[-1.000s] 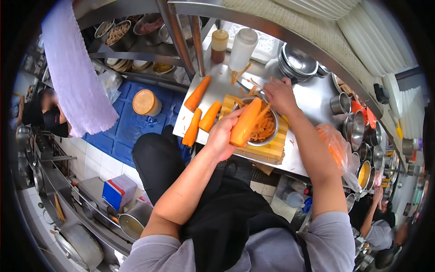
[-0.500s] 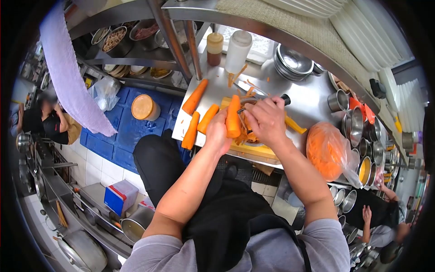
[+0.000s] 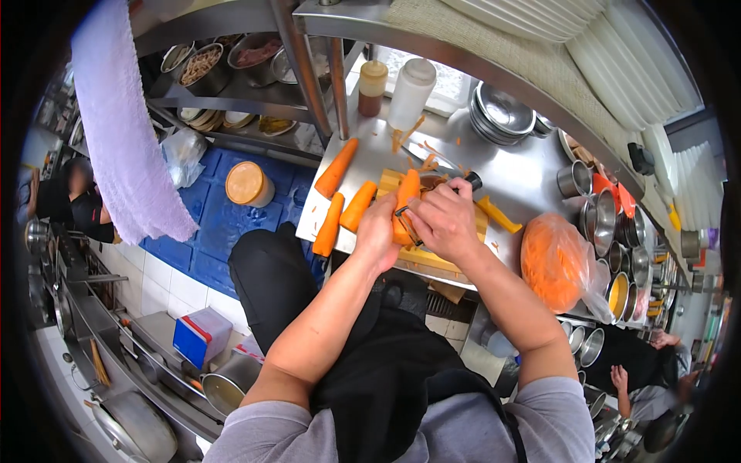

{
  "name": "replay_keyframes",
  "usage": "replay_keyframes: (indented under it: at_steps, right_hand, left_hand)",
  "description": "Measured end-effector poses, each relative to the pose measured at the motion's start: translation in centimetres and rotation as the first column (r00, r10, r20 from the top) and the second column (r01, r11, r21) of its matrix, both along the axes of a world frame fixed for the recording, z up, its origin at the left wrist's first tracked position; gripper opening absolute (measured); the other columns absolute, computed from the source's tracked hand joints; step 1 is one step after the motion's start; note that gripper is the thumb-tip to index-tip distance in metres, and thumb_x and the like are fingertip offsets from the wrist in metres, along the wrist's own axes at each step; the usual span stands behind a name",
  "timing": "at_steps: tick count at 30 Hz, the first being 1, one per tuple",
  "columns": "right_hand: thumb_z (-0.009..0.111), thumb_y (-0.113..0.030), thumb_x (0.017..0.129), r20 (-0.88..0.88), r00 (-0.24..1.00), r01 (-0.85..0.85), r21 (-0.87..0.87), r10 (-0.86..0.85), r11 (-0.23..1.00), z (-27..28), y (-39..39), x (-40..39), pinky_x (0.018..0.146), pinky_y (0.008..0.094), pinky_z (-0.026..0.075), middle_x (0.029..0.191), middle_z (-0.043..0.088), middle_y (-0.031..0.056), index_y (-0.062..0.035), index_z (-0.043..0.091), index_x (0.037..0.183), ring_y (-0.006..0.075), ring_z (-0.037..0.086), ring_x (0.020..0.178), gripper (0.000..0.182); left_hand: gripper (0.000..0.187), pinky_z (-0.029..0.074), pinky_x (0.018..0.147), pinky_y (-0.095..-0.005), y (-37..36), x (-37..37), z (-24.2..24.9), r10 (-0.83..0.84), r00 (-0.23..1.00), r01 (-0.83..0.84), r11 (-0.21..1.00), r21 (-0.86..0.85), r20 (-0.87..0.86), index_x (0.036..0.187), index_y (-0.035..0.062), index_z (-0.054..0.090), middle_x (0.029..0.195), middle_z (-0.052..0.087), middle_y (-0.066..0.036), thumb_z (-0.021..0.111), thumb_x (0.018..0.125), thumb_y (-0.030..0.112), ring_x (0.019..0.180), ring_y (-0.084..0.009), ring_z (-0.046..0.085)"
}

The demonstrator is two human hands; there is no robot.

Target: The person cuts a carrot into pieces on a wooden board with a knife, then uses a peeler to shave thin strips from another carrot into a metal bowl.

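Observation:
My left hand [image 3: 376, 230] is closed around a peeled carrot [image 3: 408, 185], held tilted over a yellow cutting board [image 3: 480, 228]. My right hand [image 3: 444, 221] grips a peeler [image 3: 403, 211], its blade against the carrot near my left fingers; most of its handle is hidden by my hand. Beside my left hand lie three more carrots: one at the far side [image 3: 336, 167], one near the table edge [image 3: 329, 224] and one closest to the board [image 3: 358, 206]. Orange peelings [image 3: 427, 163] are scattered behind the board. A yellow strip-like object [image 3: 500, 215] lies to the right of my right hand.
A plastic bag of shredded carrot [image 3: 551, 262] stands at the right on the steel table [image 3: 515, 177]. Behind are two squeeze bottles, a sauce one [image 3: 372, 89] and a white one [image 3: 411, 92], and stacked metal bowls [image 3: 502, 114]. A steel shelf [image 3: 363, 18] overhangs. Other people work at both sides.
My right hand has drawn the peeler down along the carrot toward me. The carrot's upper end has tilted slightly right. The view has shifted slightly.

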State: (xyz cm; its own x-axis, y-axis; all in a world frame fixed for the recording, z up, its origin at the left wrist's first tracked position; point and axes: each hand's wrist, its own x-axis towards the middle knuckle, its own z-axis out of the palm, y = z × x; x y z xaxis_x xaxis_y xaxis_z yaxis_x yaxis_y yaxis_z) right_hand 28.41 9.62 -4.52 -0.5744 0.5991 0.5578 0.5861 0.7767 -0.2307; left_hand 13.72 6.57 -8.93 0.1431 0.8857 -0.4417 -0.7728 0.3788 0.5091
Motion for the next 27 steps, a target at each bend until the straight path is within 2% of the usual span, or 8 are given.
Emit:
replay_keyframes:
  at_steps: [3, 5, 6, 7, 13, 17, 22, 27]
  right_hand:
    - [0.076, -0.016, 0.081, -0.068, 0.993, -0.101, -0.010, 0.100, 0.995, -0.4, 1.7, 0.6, 0.084, 0.0439, 0.038, 0.074, 0.059, 0.0024, -0.0115, 0.071, 0.088, 0.0240, 0.057, 0.074, 0.010]
    - [0.070, -0.016, 0.082, 0.157, 0.986, 0.048, 0.004, -0.048, 0.999, -1.8, 5.3, 2.7, 0.087, 0.0441, 0.039, 0.078, 0.064, 0.0015, -0.0142, 0.069, 0.084, 0.0213, 0.060, 0.079, 0.003]
    - [0.067, -0.016, 0.083, 0.094, 0.987, 0.130, 0.015, -0.131, 0.991, -3.0, 7.5, 4.2, 0.088, 0.0458, 0.038, 0.080, 0.066, 0.0029, -0.0142, 0.067, 0.082, 0.0233, 0.062, 0.082, 0.002]
    - [0.066, -0.016, 0.085, 0.224, 0.948, 0.240, -0.029, -0.227, 0.970, -4.4, 9.5, 6.1, 0.088, 0.0452, 0.038, 0.081, 0.067, 0.0038, -0.0120, 0.064, 0.081, 0.0258, 0.062, 0.083, 0.006]
    - [0.064, -0.019, 0.092, 0.080, 0.883, 0.468, -0.108, -0.462, 0.877, -5.6, 7.5, 6.9, 0.085, 0.0468, 0.039, 0.082, 0.067, 0.0083, -0.0095, 0.064, 0.084, 0.0286, 0.063, 0.086, 0.013]
    - [0.067, -0.019, 0.090, -0.071, 0.931, 0.350, -0.107, -0.358, 0.931, -2.8, 3.0, 3.0, 0.085, 0.0457, 0.039, 0.081, 0.066, 0.0077, -0.0102, 0.066, 0.086, 0.0278, 0.063, 0.084, 0.010]
    - [0.074, -0.009, 0.082, -0.156, 0.976, 0.142, -0.060, -0.149, 0.988, -0.1, -0.7, -0.3, 0.083, 0.0420, 0.038, 0.077, 0.063, 0.0054, -0.0081, 0.071, 0.091, 0.0266, 0.060, 0.078, 0.010]
    - [0.076, -0.010, 0.078, -0.136, 0.989, 0.050, -0.030, -0.053, 0.998, 0.3, -1.9, -0.8, 0.081, 0.0417, 0.038, 0.074, 0.060, 0.0037, -0.0083, 0.071, 0.090, 0.0239, 0.058, 0.072, 0.013]
  left_hand:
    - [0.040, 0.053, 0.085, -0.0367, -0.5, -0.8, 0.2, -0.082, 0.997, 0.082, 0.996, 0.028, -0.004, 0.137, 0.0006, 0.052, 0.117, 0.063, -0.011, 0.038, 0.107, 0.022, 0.098, -0.0203, 0.064]
    - [0.041, 0.054, 0.080, -0.0353, -1.0, -1.1, 0.4, -0.161, 0.987, 0.162, 0.986, 0.032, -0.018, 0.139, -0.0014, 0.050, 0.114, 0.063, -0.012, 0.038, 0.106, 0.020, 0.092, -0.0197, 0.063]
    - [0.041, 0.054, 0.081, -0.0358, -1.2, -1.3, 0.8, -0.189, 0.980, 0.192, 0.979, 0.064, -0.056, 0.138, -0.0006, 0.051, 0.115, 0.063, -0.011, 0.038, 0.107, 0.023, 0.093, -0.0204, 0.063]
    - [0.042, 0.054, 0.082, -0.0364, -1.1, -1.5, 1.2, -0.213, 0.972, 0.222, 0.970, 0.097, -0.097, 0.137, 0.0001, 0.053, 0.116, 0.064, -0.011, 0.038, 0.108, 0.027, 0.095, -0.0211, 0.063]
    - [0.043, 0.055, 0.071, -0.0391, -0.5, -2.4, 0.4, -0.132, 0.972, 0.145, 0.988, 0.054, -0.192, 0.138, -0.0010, 0.049, 0.105, 0.062, -0.011, 0.040, 0.109, 0.029, 0.087, -0.0209, 0.063]
    - [0.040, 0.054, 0.069, -0.0405, -0.5, -1.8, 0.2, -0.116, 0.975, 0.123, 0.992, 0.030, -0.191, 0.133, -0.0001, 0.052, 0.106, 0.062, -0.011, 0.039, 0.109, 0.030, 0.088, -0.0205, 0.063]
    - [0.034, 0.053, 0.083, -0.0375, -0.4, -1.0, 0.1, 0.029, 0.994, -0.034, 0.998, -0.051, -0.107, 0.125, 0.0021, 0.054, 0.111, 0.062, -0.012, 0.039, 0.109, 0.027, 0.098, -0.0202, 0.063]
    - [0.035, 0.051, 0.092, -0.0367, -0.9, -0.9, 0.0, 0.018, 0.996, -0.021, 0.999, -0.028, -0.090, 0.130, 0.0026, 0.053, 0.117, 0.062, -0.011, 0.038, 0.109, 0.025, 0.107, -0.0205, 0.062]
